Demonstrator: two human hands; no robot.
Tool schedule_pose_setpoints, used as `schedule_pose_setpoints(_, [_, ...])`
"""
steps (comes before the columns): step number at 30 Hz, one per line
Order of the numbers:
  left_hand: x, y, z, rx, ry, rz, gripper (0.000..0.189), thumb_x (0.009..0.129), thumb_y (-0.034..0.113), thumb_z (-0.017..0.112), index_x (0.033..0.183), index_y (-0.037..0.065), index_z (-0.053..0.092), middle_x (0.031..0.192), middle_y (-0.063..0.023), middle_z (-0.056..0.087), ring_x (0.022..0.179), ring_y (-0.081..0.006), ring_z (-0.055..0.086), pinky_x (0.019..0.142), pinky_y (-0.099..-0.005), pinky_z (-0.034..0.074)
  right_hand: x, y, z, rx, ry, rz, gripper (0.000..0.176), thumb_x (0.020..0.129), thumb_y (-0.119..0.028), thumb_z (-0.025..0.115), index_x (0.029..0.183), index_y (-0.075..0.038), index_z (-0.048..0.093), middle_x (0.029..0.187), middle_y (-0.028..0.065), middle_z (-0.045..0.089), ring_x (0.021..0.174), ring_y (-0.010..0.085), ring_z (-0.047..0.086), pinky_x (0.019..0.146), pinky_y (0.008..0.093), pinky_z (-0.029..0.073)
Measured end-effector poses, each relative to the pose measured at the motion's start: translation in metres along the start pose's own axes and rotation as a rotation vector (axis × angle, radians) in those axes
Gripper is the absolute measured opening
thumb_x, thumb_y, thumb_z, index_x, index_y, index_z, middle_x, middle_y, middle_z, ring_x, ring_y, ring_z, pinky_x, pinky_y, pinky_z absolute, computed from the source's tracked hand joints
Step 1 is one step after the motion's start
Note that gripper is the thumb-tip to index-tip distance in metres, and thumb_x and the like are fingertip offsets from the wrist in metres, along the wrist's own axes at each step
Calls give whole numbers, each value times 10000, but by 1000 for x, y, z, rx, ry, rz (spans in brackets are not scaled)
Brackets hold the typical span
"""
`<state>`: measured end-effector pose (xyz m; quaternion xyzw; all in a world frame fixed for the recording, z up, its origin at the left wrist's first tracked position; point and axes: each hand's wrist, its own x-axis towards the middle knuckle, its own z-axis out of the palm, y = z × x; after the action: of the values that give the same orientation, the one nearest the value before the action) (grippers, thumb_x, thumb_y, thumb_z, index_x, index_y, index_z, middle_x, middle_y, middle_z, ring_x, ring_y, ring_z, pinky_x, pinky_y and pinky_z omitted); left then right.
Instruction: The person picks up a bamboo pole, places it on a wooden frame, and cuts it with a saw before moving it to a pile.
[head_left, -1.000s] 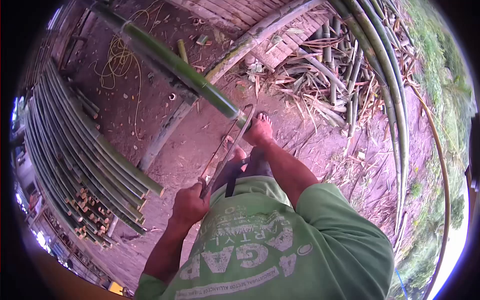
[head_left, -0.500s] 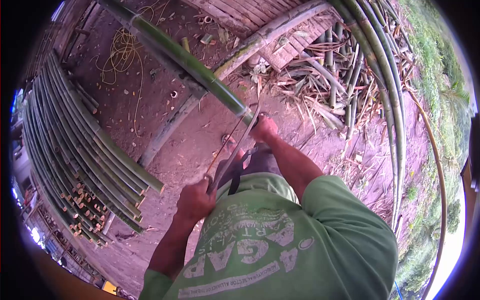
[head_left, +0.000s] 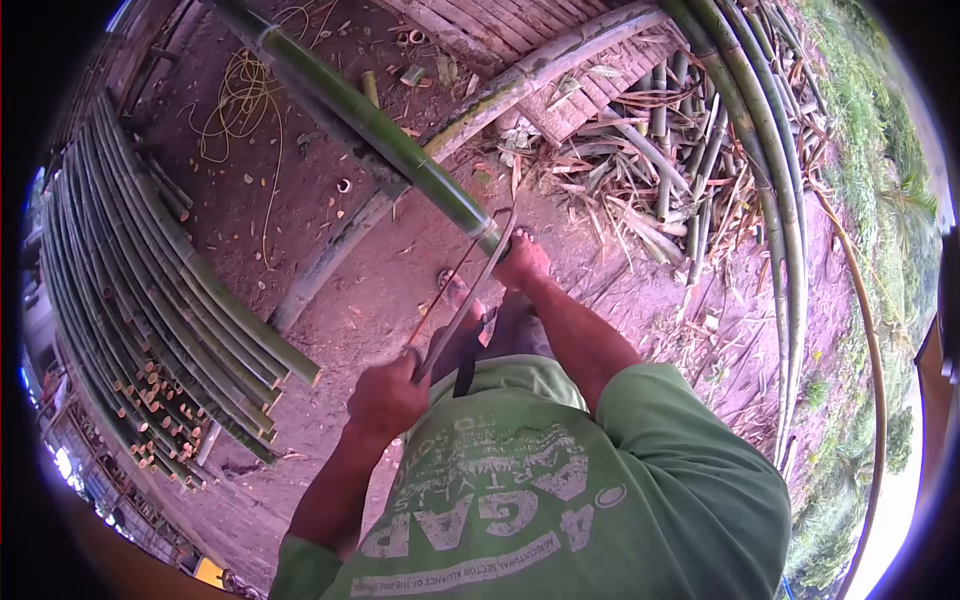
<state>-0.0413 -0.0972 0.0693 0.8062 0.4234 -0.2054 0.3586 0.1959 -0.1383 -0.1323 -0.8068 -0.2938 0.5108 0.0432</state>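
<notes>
My left hand (head_left: 388,398) is closed around the handle end of a bow saw (head_left: 463,313), close to my waist. The saw's thin blade and curved metal frame slant up and to the right. Its far end crosses a green bamboo pole (head_left: 400,150) near a pale joint. Just beyond the saw, my right hand (head_left: 523,263) is wrapped around the near end of that pole. The exact spot where the blade meets the bamboo is too small to make out. Farther up, the pole rests across a wooden support beam (head_left: 345,250).
Cut bamboo poles (head_left: 150,290) lie stacked at the left. At the upper right are a heap of bamboo offcuts (head_left: 650,170) and long leaning poles (head_left: 770,150). Yellow cord (head_left: 240,100) lies tangled on the dirt ground. My feet stand below the pole.
The saw and my left hand have shifted slightly, and the whole view has moved a little. My right hand keeps its hold on the pole.
</notes>
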Motion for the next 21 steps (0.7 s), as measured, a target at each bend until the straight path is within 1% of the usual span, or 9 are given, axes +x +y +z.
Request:
schedule_pose_setpoints(3, [-10,-13,2,35,-8,-36,237,807,271,603,846,37,605,673,-216,624,648,-421,628,611,-512,502,12,9,20,-130,102,-22,562,678,-328,669,1166,-66,575,1190,200,577,1112,327,571,921,417,477])
schedule_pose_setpoints(5, [39,-27,31,6,28,14,259,797,281,613,856,29,611,695,-218,630,664,-421,631,620,-515,503,28,22,41,-222,187,-49,572,668,-344,677,1164,-75,582,1242,193,544,1152,322,544,941,413,468])
schedule_pose_setpoints(7, [114,-15,54,-41,56,53,240,806,247,613,857,13,611,709,-238,623,700,-426,627,624,-511,500,7,2,12,-7,-2,32,577,659,-353,688,1154,-74,587,1220,189,557,1144,324,549,942,413,468])
schedule_pose_setpoints(8, [137,0,57,-34,88,56,208,819,209,609,847,3,602,700,-255,611,721,-429,621,620,-502,495,17,10,17,-7,-22,17,597,647,-363,703,1148,-62,584,1173,183,578,1129,331,558,937,409,474])
schedule_pose_setpoints(11, [116,-1,54,15,49,57,221,815,225,617,853,8,596,729,-252,625,731,-435,621,649,-512,498,-1,-5,10,-68,-53,23,574,650,-336,696,1144,-67,586,1129,180,602,1085,329,586,918,405,488])
schedule_pose_setpoints(14, [77,23,18,-19,62,83,235,813,229,623,846,-2,591,710,-251,618,714,-433,621,630,-509,494,24,18,26,-227,176,17,545,654,-279,677,1154,-83,584,1078,181,645,997,317,634,874,400,513])
schedule_pose_setpoints(17, [21,-14,5,-8,12,41,230,807,218,629,845,-6,591,678,-248,602,679,-430,615,595,-501,485,9,24,38,-110,69,-39,585,605,-306,724,1135,-93,600,1031,174,663,966,318,645,858,396,516])
schedule_pose_setpoints(19, [1,-23,3,6,36,112,223,807,212,629,846,-5,593,666,-246,596,665,-430,611,580,-491,482,17,19,15,-138,81,-44,585,603,-330,724,1122,-84,607,1031,169,664,952,322,648,850,388,520])
schedule_pose_setpoints(21, [9,-22,7,-7,24,66,251,822,268,609,830,17,596,689,-233,619,669,-425,623,603,-503,499,25,30,39,-231,234,-96,632,612,-342,712,1159,-57,579,1160,189,596,1059,324,595,917,384,487])
